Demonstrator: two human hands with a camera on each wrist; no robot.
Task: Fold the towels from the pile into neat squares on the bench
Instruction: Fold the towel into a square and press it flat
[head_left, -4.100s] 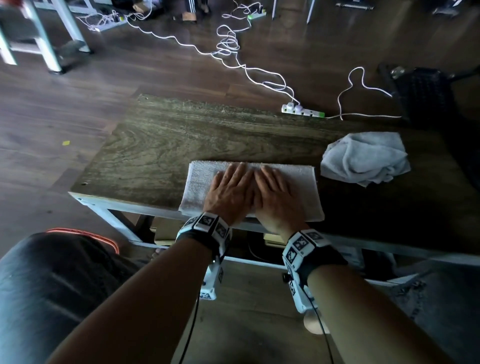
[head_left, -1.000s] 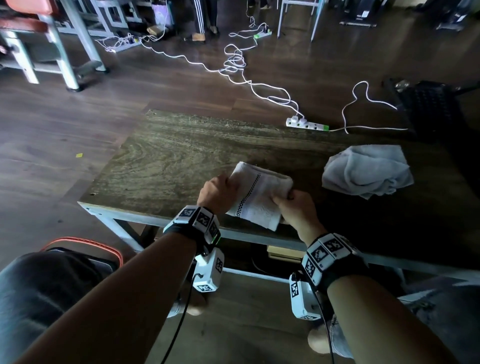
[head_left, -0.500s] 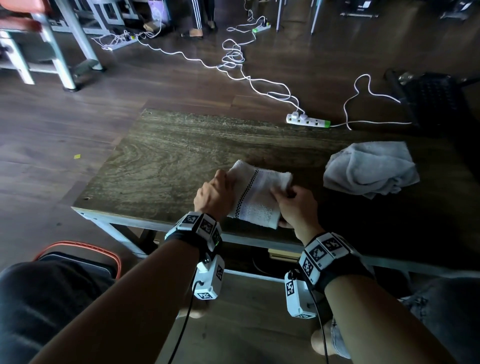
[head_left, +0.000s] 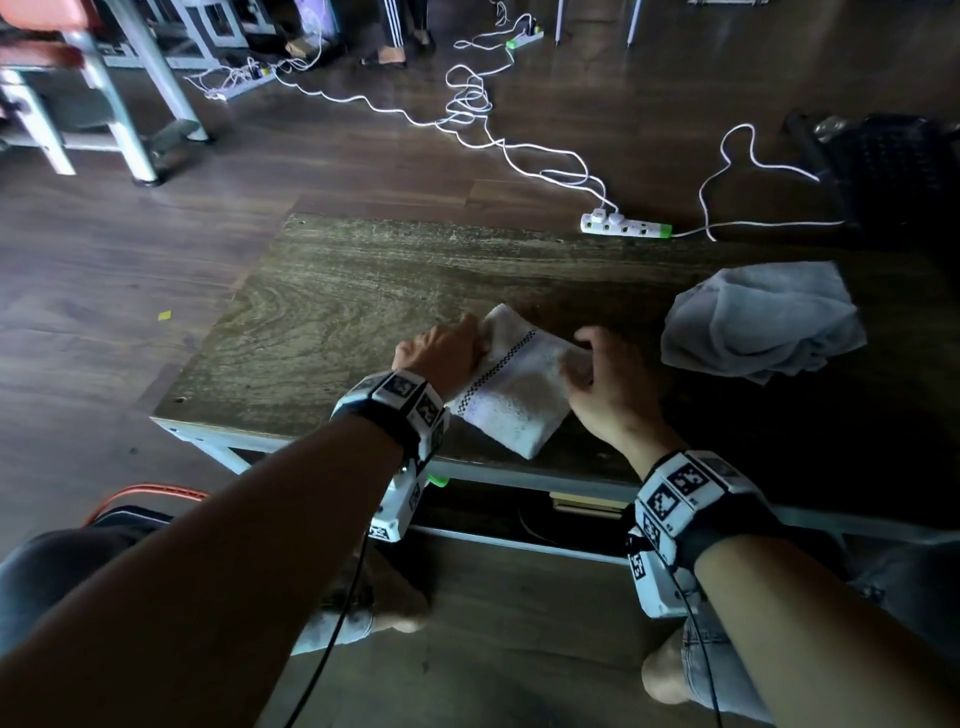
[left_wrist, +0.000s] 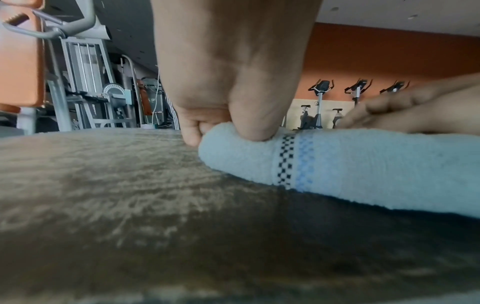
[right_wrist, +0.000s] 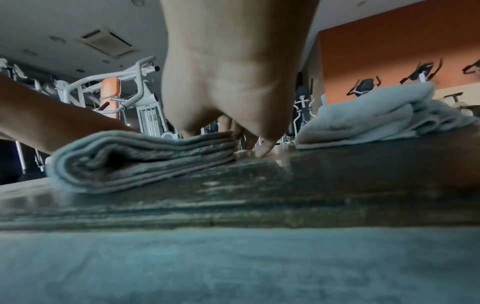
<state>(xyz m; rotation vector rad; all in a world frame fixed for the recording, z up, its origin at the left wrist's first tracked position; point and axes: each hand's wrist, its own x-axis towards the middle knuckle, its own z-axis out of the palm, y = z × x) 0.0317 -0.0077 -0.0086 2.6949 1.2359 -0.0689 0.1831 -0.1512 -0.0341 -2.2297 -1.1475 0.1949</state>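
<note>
On the left, the left hand (head_left: 441, 353) grips the left edge of the folded towel (head_left: 511, 400), thumb pressed on top and fingers curled round the rolled fold, as the left wrist view shows. The towel lies at the near edge of the desk (head_left: 332, 312), already a thick stack of layers with a checked stripe (head_left: 501, 366) running across it, sitting a little askew to the desk's edge. The right hand (head_left: 605, 384) rests on the towel's right side; its fingers reach down past the layered edge toward the desk, loosely bent, and I cannot tell whether they pinch the cloth or only steady it. To finish this step well, I judge both hands should square the corners, line the open edges up flush, then flatten the stack with the palms so it holds its shape. Further right, well apart, the crumpled grey towel (head_left: 758, 322) waits unfolded on the desk.
</note>
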